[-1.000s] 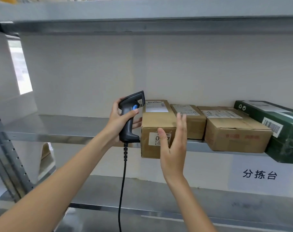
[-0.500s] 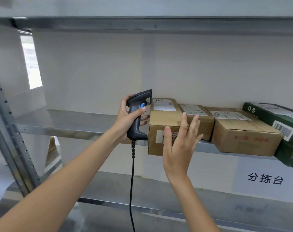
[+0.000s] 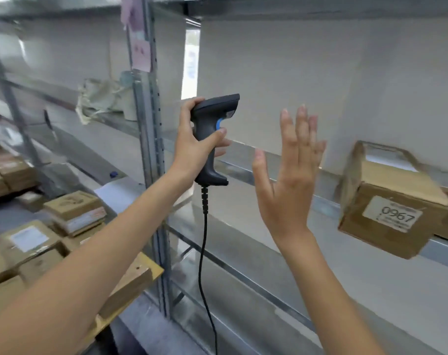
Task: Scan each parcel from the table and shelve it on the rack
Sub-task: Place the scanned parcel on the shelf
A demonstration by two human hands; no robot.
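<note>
My left hand (image 3: 194,147) grips a black barcode scanner (image 3: 212,134) with a blue trigger, its cable hanging down in front of the rack. My right hand (image 3: 289,180) is raised with straight fingers, holding nothing, well left of the brown parcel (image 3: 386,201) labelled 0967. That parcel sits on the metal rack shelf (image 3: 281,178) at the right, its front overhanging the shelf edge. Several more cardboard parcels (image 3: 38,237) lie on the table at the lower left.
A steel rack upright (image 3: 151,160) stands just left of the scanner. A crumpled pale bag (image 3: 102,98) lies on the neighbouring rack's shelf. A lower shelf (image 3: 320,290) runs below. The table's wooden corner (image 3: 141,272) juts toward the upright.
The view has swung left, so the shelved parcel now sits far right. My right hand has come off the parcel and is raised in the air. Table parcels have come into view.
</note>
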